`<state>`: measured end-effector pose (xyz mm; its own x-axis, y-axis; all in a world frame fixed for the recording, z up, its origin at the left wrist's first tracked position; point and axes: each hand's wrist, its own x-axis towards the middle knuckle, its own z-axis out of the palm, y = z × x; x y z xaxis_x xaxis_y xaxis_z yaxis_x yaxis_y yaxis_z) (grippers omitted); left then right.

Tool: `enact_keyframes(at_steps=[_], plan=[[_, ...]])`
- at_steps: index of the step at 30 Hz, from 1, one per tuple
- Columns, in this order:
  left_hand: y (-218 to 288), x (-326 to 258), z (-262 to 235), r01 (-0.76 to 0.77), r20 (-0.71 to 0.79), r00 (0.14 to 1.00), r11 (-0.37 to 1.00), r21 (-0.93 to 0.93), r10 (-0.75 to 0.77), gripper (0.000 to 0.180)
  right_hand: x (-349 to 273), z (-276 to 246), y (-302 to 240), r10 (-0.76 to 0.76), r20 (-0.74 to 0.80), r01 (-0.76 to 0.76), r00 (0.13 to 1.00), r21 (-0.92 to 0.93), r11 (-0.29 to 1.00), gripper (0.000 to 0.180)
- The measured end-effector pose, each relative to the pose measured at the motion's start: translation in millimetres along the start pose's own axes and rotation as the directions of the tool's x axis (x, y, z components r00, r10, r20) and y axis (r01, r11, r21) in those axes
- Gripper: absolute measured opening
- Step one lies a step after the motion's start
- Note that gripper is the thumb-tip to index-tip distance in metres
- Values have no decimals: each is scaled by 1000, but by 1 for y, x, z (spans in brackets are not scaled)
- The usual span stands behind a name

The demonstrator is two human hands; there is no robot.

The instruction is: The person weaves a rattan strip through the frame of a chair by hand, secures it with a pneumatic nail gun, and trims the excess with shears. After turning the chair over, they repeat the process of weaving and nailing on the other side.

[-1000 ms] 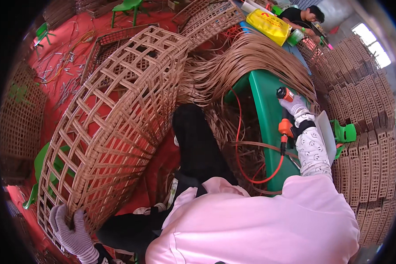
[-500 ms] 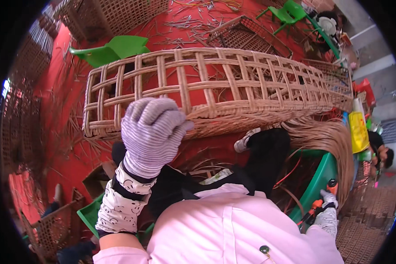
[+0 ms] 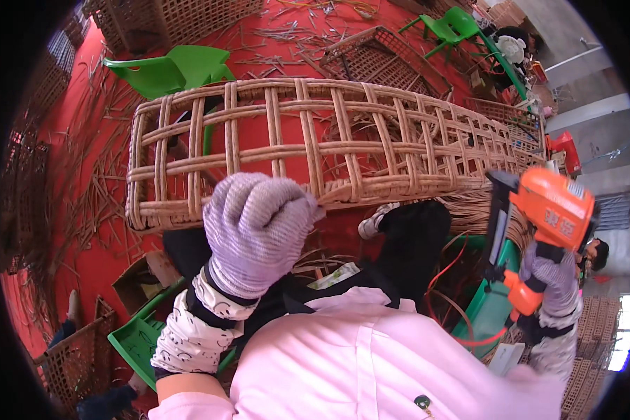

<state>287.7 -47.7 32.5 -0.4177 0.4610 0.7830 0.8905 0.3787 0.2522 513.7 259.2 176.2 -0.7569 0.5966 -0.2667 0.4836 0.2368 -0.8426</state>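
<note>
A long woven rattan lattice frame (image 3: 329, 150) lies across my lap, reaching from left to far right. My left hand (image 3: 257, 227), in a grey knit glove, is closed on the frame's near edge. My right hand (image 3: 547, 276), also gloved, grips an orange nail gun (image 3: 546, 210) with a black magazine, held upright beside the frame's right end. An orange air hose (image 3: 462, 308) loops below the gun.
Red floor strewn with rattan strips. Green plastic chairs stand at the back left (image 3: 171, 70) and back right (image 3: 458, 24). A green stool (image 3: 136, 339) sits low left. Other woven frames (image 3: 385, 56) and baskets (image 3: 73, 357) lie around. Stacked panels rise at the far right.
The view swung from right to left over the frame. My left hand moved from the frame's low end to its near edge. My right hand lifted the nail gun higher.
</note>
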Motion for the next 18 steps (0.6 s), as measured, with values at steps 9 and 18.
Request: enact_keyframes(at_steps=[9, 18], plan=[[16, -15, -16, 28, 33, 999, 994, -105, -25, 29, 37, 70, -86, 23, 495, 274, 868, -517, 811, 37], [15, -18, -13, 28, 4, 1000, 985, -171, -28, 26, 28, 106, -123, 15, 667, 483, 745, -555, 678, 39]])
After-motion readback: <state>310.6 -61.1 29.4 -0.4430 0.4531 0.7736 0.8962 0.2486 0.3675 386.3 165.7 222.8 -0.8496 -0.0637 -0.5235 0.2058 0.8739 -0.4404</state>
